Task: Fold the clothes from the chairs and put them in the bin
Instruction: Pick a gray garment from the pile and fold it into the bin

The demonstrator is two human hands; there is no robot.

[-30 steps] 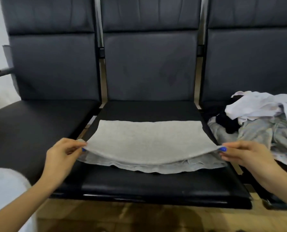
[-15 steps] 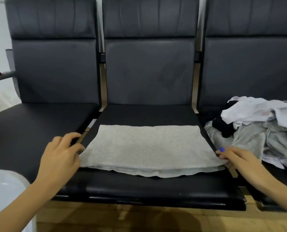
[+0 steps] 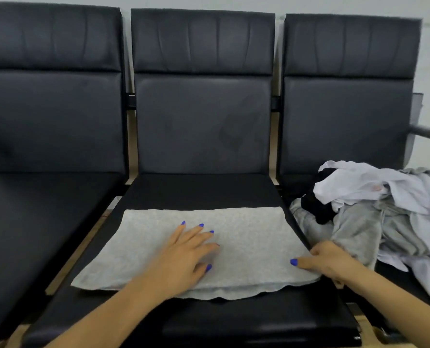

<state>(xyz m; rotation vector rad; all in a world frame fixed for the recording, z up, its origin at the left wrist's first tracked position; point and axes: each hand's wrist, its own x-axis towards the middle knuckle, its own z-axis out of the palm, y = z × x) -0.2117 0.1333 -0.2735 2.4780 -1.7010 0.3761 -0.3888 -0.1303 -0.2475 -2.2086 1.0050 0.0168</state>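
A folded grey cloth (image 3: 246, 247) lies flat on the seat of the middle chair (image 3: 203, 192), toward the front of that seat, its long side running across from one seat edge to the other. It is folded at least once: a lower layer with a wavy hem shows along the front edge, sticking out a little past the top layer. The left hand (image 3: 183, 249) rests palm down on top of the cloth, a little left of the cloth's middle, with its fingers straight and spread wide, pressing on the fabric and holding nothing. The right hand (image 3: 326, 259) is at the cloth's right front corner, at the right edge of the middle chair's seat; its thumb lies flat on top of the cloth and its other fingers are curled down at the edge, so it appears to pinch that corner, though the fingers beneath are hidden. On the seat of the chair to the right (image 3: 346, 121) of the middle chair sits a loose pile of clothes (image 3: 384, 212), unfolded: white pieces on top, grey ones below and a dark piece on the side nearest the middle chair. The pile lies just beside the right hand. The chair to the left (image 3: 50, 121) of the middle chair has a bare black seat.
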